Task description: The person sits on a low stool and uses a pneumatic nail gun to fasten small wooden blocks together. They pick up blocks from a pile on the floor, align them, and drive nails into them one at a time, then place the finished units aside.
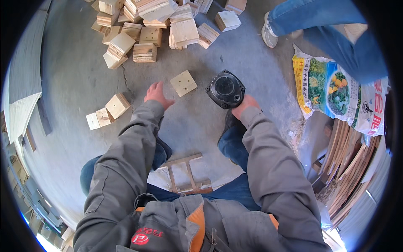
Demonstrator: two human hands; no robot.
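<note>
My right hand [247,106] is wrapped round a black nail gun [225,89], seen from above by its round bolted cap; the cap hides most of the tool and some of my fingers. My left hand [157,95] is held out with fingers and thumb apart, holding nothing. Just right of its fingers a square wooden block [183,83] with small dark marks on its top lies on the concrete floor. The nail gun is on the other side of this block, a short gap away.
A heap of wooden blocks [145,53] lies at the far left. Several more blocks [118,105] sit left of my left arm. A wooden frame [189,173] is between my legs. At right are a printed sack [312,86], stacked wood strips [342,157] and another person's legs [315,17].
</note>
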